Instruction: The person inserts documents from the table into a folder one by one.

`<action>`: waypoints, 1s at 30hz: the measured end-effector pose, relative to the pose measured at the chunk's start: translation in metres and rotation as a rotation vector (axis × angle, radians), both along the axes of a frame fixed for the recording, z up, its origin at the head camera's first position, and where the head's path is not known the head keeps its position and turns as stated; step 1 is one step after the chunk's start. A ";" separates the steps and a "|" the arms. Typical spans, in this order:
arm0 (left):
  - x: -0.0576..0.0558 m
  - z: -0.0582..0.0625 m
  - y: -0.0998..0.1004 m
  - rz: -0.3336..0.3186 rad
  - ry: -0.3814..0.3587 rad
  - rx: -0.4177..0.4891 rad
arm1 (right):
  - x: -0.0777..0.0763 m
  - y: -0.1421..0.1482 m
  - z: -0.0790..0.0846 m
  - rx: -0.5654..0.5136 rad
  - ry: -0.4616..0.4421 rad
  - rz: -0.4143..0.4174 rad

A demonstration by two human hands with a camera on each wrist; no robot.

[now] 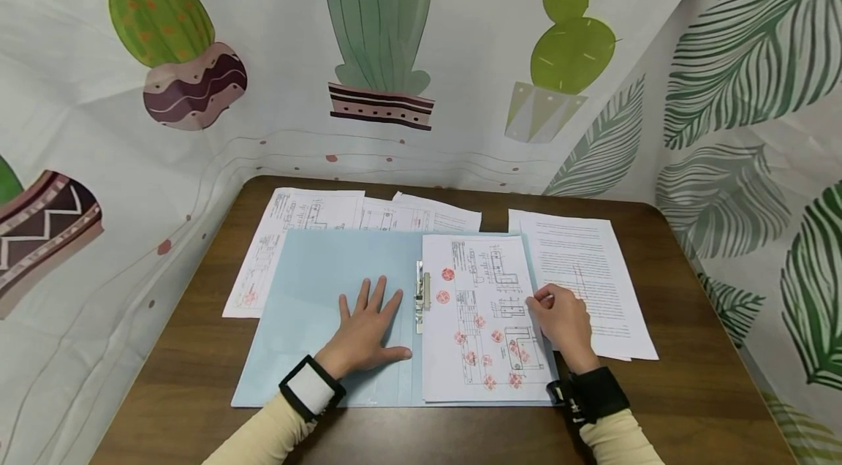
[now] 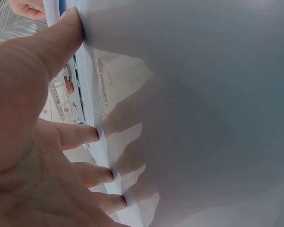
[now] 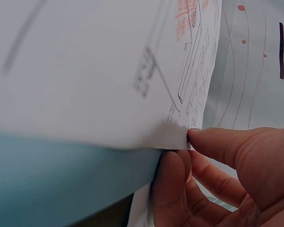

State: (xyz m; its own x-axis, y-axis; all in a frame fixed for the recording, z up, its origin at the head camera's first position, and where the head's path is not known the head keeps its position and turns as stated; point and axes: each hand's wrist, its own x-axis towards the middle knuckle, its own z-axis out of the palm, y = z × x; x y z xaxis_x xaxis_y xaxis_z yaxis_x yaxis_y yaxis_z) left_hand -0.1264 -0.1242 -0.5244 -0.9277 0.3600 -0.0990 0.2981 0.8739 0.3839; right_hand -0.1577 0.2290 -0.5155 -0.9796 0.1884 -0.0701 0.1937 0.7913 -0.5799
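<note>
A light blue folder (image 1: 316, 260) lies spread flat on the table, a metal clip (image 1: 419, 297) along its spine. On its right half sits a stack of white sheets (image 1: 441, 377), the top one bearing technical drawings and red round stamps. My left hand (image 1: 365, 333) rests on the folder's left cover, fingers spread; the left wrist view shows its thumb and fingertips touching the glossy cover (image 2: 217, 118). At the stack's right edge, my right hand (image 1: 562, 319) pinches the paper (image 3: 85, 94), thumb on top and fingers beneath. How many sheets it pinches cannot be told.
Loose sheets with drawings (image 1: 263, 260) stick out from under the folder's left and back edges. More printed pages (image 1: 598, 282) lie at the right, partly under the folder. The brown table (image 1: 684, 377) backs onto a cactus-print cloth (image 1: 283, 70).
</note>
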 end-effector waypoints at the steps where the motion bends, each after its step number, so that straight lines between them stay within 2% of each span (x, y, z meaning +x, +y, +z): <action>1: 0.000 0.000 0.000 0.000 0.000 0.000 | 0.000 0.000 0.000 0.000 -0.001 -0.001; 12: -0.001 -0.001 0.000 -0.002 0.003 0.003 | 0.001 0.003 0.006 -0.011 0.011 0.009; 17: 0.000 -0.002 -0.001 -0.008 0.002 0.009 | 0.001 0.010 0.023 0.030 0.066 0.034; 22: 0.000 -0.003 -0.001 -0.004 0.003 0.008 | -0.002 0.024 0.043 0.081 0.187 0.066; 25: 0.000 -0.004 -0.002 -0.002 0.000 0.008 | -0.004 0.036 0.051 0.108 0.245 0.057; 30: 0.000 -0.004 -0.002 -0.007 -0.004 0.025 | -0.003 0.059 0.059 0.123 0.260 0.019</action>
